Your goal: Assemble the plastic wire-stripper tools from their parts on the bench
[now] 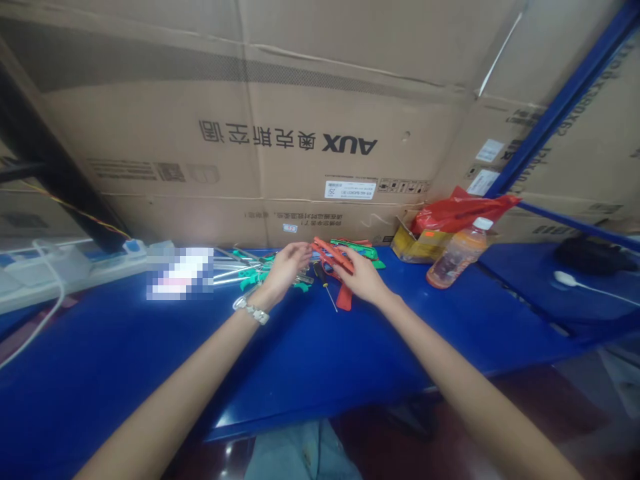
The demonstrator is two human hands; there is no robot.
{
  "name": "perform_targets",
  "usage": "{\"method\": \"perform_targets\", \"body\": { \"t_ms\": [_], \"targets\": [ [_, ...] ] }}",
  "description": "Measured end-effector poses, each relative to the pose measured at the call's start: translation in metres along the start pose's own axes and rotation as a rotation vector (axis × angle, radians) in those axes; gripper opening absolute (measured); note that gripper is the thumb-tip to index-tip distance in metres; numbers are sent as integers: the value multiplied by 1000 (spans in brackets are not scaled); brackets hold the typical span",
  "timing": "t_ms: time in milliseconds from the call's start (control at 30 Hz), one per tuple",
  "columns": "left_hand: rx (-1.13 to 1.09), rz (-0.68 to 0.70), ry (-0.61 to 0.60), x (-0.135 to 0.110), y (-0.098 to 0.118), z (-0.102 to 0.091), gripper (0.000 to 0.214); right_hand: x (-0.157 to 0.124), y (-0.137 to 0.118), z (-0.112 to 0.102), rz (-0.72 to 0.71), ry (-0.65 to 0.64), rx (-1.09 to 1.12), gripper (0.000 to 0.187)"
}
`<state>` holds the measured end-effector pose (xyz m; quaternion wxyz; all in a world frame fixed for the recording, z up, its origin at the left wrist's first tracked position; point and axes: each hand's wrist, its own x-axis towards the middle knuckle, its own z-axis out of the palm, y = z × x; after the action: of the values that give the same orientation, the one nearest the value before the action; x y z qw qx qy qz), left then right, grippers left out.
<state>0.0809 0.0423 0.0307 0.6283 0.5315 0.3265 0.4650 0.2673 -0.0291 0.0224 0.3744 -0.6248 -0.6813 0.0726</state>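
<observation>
My right hand (365, 275) is closed on an orange-red plastic piece (330, 252) of long, narrow shape. Below its fingers another orange-red part (344, 298) lies against the table; I cannot tell whether the two are joined. My left hand (287, 270), with a silver watch (250, 309) on the wrist, hovers just left of the piece. Its fingers are loosely curved and apart, with nothing visible in them. Between the hands lies a screwdriver (327, 288) with a dark and yellow handle. Green plastic pieces with metal rods (247, 272) are heaped beside and partly behind my left hand.
Behind the hands, green and red plastic pieces (363, 249) lie on the blue table (280, 373). To the right stand a tilted bottle (457, 257) and a yellow box (415, 245) with a red bag (457, 210). A power strip (65, 273) runs along the left; cardboard (280, 173) walls the back.
</observation>
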Motion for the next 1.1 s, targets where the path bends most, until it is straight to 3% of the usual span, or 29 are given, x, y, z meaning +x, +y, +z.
{"method": "perform_targets", "body": {
  "t_ms": [67,300,433,567,733,800,933,1100],
  "targets": [
    [334,166,41,13,-11,4,18,16,17,-4,103,24,-2,47],
    [752,358,-164,27,-27,25,36,64,42,-7,168,-19,-265,48],
    [838,377,-232,26,-31,32,44,67,45,-4,161,-49,-294,57],
    [954,452,-276,22,-29,31,45,55,38,1,76,2,-329,55],
    [1035,538,-209,0,-13,-4,32,47,8,15,-54,17,-291,33],
    [1064,540,-173,-13,-7,-29,29,54,-8,25,-79,-77,-258,24],
    [1164,563,-163,-35,-5,-72,29,87,-36,55,-44,-306,-258,28],
    [1280,530,-218,-43,-13,-88,30,136,-51,87,44,-538,-329,25]
  ]
}}
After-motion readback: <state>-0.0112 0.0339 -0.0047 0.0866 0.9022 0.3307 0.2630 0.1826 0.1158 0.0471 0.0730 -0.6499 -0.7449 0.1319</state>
